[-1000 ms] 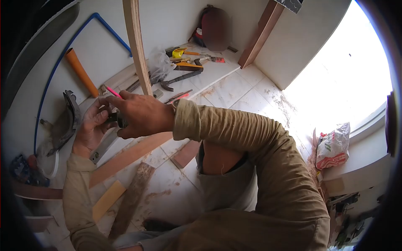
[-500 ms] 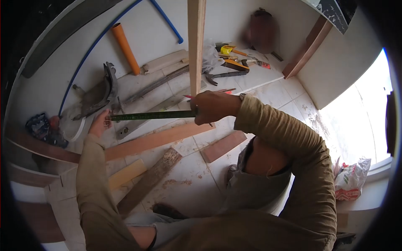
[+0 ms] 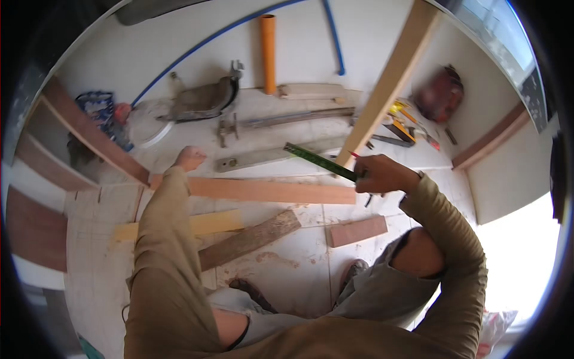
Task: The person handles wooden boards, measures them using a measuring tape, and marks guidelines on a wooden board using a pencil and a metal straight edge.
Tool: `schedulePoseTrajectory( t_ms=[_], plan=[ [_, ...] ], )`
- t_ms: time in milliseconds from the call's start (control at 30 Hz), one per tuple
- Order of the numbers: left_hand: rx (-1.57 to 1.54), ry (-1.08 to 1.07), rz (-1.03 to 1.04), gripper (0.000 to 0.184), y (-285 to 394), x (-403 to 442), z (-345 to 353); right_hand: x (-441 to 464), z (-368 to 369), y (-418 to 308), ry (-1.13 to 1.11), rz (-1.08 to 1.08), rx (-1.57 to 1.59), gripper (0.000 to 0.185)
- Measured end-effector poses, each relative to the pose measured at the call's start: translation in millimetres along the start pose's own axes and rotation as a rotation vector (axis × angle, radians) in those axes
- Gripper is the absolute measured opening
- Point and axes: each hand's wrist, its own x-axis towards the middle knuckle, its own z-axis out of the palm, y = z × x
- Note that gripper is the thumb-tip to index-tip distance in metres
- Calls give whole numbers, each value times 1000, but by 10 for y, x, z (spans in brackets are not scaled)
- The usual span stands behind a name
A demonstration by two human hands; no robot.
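Observation:
My right hand (image 3: 385, 175) is closed on a tape measure, its case mostly hidden by the fingers. A short length of green tape blade (image 3: 317, 160) sticks out to the left. A red tip, seemingly a pencil (image 3: 354, 154), pokes out above the same fingers. Just behind the blade, the lower end of a long pale wooden strip (image 3: 388, 84) stands at a tilt; I cannot tell whether the hand touches it. My left hand (image 3: 190, 158), slightly blurred and with fingers loosely bent, holds nothing visible. It is above the left end of a reddish board (image 3: 263, 190).
Wood offcuts (image 3: 359, 231) and a bark-edged piece (image 3: 251, 238) lie on the tiled floor near my feet. Behind are a spirit level (image 3: 281, 153), an orange pipe (image 3: 268, 54), a blue hose (image 3: 209, 40) and a handsaw (image 3: 399, 130). A red-brown bag (image 3: 439, 94) leans at the wall.
My left hand has let go of the tape end, and the blade is now much shorter. The view has turned, so the wooden strip appears farther right and more tilted.

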Motion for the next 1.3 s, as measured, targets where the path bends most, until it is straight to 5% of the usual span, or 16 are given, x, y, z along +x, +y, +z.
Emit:
schedulePoseTrajectory(
  t_ms=[133, 167, 200, 433, 667, 733, 867, 1067, 1300],
  plan=[
    [281, 62, 92, 26, 519, 22, 248, 123, 110, -68, 104, -89, 177, 33],
    [218, 43, 251, 27, 420, 216, 360, 89, 138, -217, 143, -86, 147, 30],
    [123, -112, 54, 24, 963, 13, 291, 148, 189, -186, 194, -160, 123, 29],
    [81, -109, 181, 28, 1877, 31, 400, 207, 188, -379, 260, -170, 185, 25],
    [178, -34, -13, 20, 1254, -40, 159, 220, 246, -274, 230, -184, 230, 26],
    [236, 174, 73, 21, 780, -8, 80, 211, 233, -255, 213, -179, 225, 27],
    [177, 461, -65, 24, 365, -304, -316, 224, 227, -242, 185, -161, 256, 28],
    [-624, 833, -227, 26, 140, -481, -808, 342, 263, -163, 90, -202, 159, 33],
    [-1263, 1047, 157, 22, 630, -568, -1474, 622, 397, -44, -40, -284, -10, 44]
  ],
)
